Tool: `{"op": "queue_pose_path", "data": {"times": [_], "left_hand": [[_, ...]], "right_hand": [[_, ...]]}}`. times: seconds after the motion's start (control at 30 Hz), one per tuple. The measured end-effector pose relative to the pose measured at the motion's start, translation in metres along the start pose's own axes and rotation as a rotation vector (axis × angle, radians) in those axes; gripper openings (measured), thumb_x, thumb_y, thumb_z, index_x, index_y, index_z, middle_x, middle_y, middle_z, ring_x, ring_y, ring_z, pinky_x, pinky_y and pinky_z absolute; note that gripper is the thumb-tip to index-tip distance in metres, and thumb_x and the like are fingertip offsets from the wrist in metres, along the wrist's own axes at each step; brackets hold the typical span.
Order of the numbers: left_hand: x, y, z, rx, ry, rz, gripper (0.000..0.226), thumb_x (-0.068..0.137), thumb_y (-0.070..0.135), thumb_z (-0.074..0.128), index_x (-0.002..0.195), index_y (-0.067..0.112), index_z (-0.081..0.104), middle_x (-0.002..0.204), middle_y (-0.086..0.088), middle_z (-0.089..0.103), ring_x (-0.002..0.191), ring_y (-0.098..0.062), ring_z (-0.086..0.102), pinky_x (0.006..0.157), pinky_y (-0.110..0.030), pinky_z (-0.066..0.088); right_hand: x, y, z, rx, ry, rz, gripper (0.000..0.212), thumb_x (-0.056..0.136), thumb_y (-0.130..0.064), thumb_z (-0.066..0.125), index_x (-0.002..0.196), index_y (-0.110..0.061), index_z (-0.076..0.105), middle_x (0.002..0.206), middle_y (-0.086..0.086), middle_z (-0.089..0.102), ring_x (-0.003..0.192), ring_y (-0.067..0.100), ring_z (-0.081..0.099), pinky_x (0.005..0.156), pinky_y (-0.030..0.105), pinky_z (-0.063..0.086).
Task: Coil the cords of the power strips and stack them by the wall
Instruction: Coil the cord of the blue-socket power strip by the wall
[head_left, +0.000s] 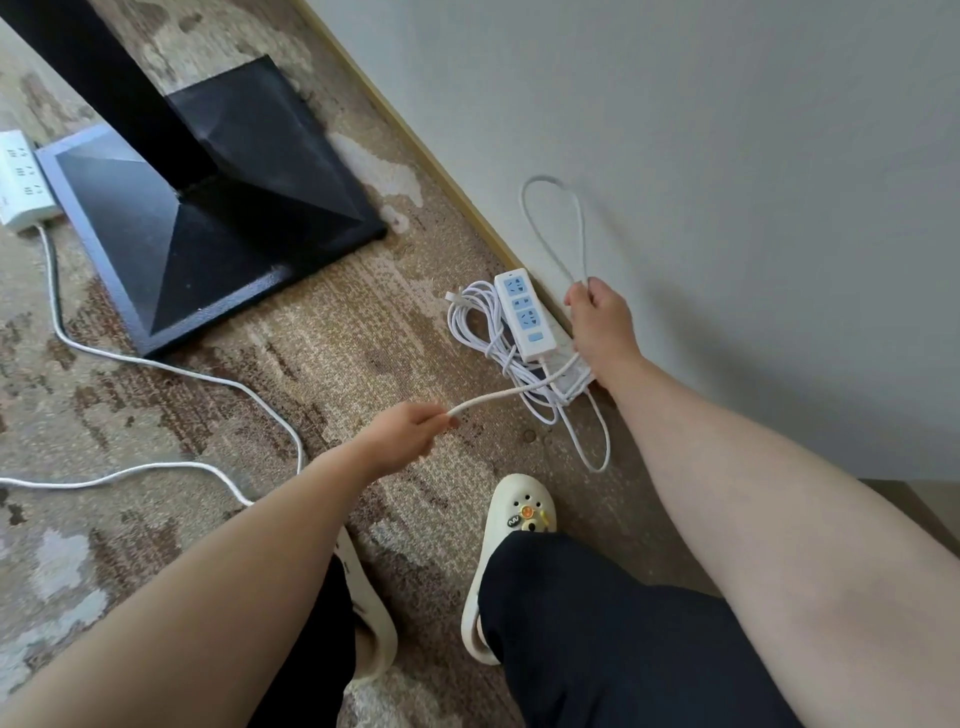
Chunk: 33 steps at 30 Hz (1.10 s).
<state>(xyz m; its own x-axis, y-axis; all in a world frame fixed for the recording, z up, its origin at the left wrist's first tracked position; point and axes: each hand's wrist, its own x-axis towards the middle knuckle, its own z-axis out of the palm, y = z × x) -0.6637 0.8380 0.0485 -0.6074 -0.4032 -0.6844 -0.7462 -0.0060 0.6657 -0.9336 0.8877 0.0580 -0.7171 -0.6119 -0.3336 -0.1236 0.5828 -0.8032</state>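
A white power strip with blue sockets (524, 314) lies on the carpet against the wall (727, 130), its coiled white cord (475, 319) beside it. Another strip seems to lie under it, mostly hidden. My right hand (602, 325) is by the wall and grips a loop of white cord (553, 228) that stands up against the wall. My left hand (410, 434) pinches a stretch of the same cord a little left of the strips. A second white power strip (21, 182) lies at the far left, its long cord (171, 369) trailing across the carpet.
A black stand with a square pyramid base (208, 208) sits on the patterned carpet left of the strips. My feet in cream clogs (511, 545) stand close below the strips. A thin gold skirting strip (441, 171) runs along the wall's foot.
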Motion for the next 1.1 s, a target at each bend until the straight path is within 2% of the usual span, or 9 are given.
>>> {"op": "queue_pose_path", "data": {"times": [0.13,0.2,0.3,0.43,0.57,0.67,0.83,0.97,1.1], "left_hand": [[-0.008,-0.026,-0.020,0.072,0.053,-0.055,0.019,0.100,0.028,0.049,0.100,0.025,0.068,0.065,0.002,0.053,0.048,-0.007,0.037,0.044,-0.018,0.032],[-0.003,-0.019,-0.025,0.113,0.133,-0.032,0.019,0.099,0.028,0.050,0.101,0.023,0.068,0.066,0.001,0.055,0.046,-0.006,0.036,0.041,-0.017,0.032],[0.007,0.012,-0.020,0.238,0.183,0.055,0.020,0.099,0.032,0.049,0.099,0.024,0.067,0.068,0.003,0.059,0.046,-0.006,0.040,0.041,-0.014,0.033],[0.010,0.044,-0.006,0.416,0.178,0.180,0.019,0.099,0.038,0.048,0.101,0.030,0.065,0.069,0.010,0.060,0.049,-0.004,0.047,0.046,-0.017,0.036],[0.006,0.032,-0.003,0.410,0.093,0.162,0.023,0.100,0.036,0.046,0.103,0.025,0.066,0.070,0.006,0.060,0.050,-0.006,0.046,0.048,-0.018,0.038],[0.001,0.002,-0.014,0.309,0.072,0.079,0.018,0.101,0.031,0.045,0.108,0.034,0.061,0.069,0.006,0.059,0.052,-0.008,0.046,0.048,-0.019,0.038],[-0.007,-0.024,-0.034,0.270,0.122,-0.020,0.020,0.097,0.036,0.051,0.087,0.029,0.067,0.066,0.004,0.058,0.044,-0.005,0.039,0.041,-0.015,0.033],[0.006,0.018,-0.020,0.234,0.178,0.066,0.025,0.097,0.037,0.050,0.082,0.026,0.067,0.062,0.007,0.054,0.038,0.000,0.033,0.035,-0.010,0.028],[0.015,0.059,-0.010,0.211,0.213,0.158,0.026,0.099,0.034,0.048,0.086,0.023,0.067,0.063,0.008,0.054,0.038,0.001,0.035,0.037,-0.011,0.029]], "right_hand": [[0.004,0.014,-0.016,-0.144,0.028,-0.051,0.027,0.101,-0.024,0.043,0.079,-0.012,0.052,0.064,-0.003,0.041,0.059,0.013,0.037,0.060,0.033,0.031],[0.002,0.015,-0.012,-0.212,-0.032,-0.082,0.030,0.101,-0.026,0.044,0.077,-0.009,0.049,0.065,-0.002,0.041,0.063,0.015,0.038,0.061,0.034,0.031],[-0.002,0.004,0.000,-0.204,-0.165,-0.122,0.033,0.103,-0.029,0.045,0.072,-0.020,0.044,0.066,-0.002,0.042,0.062,0.015,0.039,0.059,0.033,0.031],[-0.006,0.001,0.011,-0.221,-0.311,-0.155,0.028,0.103,-0.032,0.046,0.078,-0.024,0.056,0.068,-0.002,0.047,0.056,0.011,0.040,0.052,0.027,0.036],[0.000,0.010,-0.001,-0.462,-0.150,-0.240,0.034,0.103,-0.035,0.044,0.071,-0.023,0.044,0.061,-0.006,0.047,0.055,0.016,0.043,0.050,0.031,0.030],[0.004,0.020,-0.021,-0.690,0.009,-0.324,0.030,0.103,-0.037,0.040,0.079,-0.018,0.039,0.060,-0.003,0.045,0.061,0.029,0.048,0.050,0.033,0.030],[0.005,0.031,-0.034,-0.721,0.064,-0.311,0.025,0.103,-0.035,0.039,0.083,-0.020,0.039,0.066,0.002,0.048,0.067,0.033,0.049,0.054,0.035,0.033],[0.003,0.016,-0.015,-0.671,-0.118,-0.307,0.028,0.103,-0.038,0.040,0.082,-0.020,0.041,0.065,-0.001,0.050,0.063,0.025,0.049,0.053,0.033,0.031],[-0.002,0.013,0.002,-0.473,-0.359,-0.177,0.025,0.103,-0.035,0.042,0.083,-0.023,0.051,0.076,-0.002,0.067,0.059,0.016,0.054,0.057,0.032,0.041]]}}
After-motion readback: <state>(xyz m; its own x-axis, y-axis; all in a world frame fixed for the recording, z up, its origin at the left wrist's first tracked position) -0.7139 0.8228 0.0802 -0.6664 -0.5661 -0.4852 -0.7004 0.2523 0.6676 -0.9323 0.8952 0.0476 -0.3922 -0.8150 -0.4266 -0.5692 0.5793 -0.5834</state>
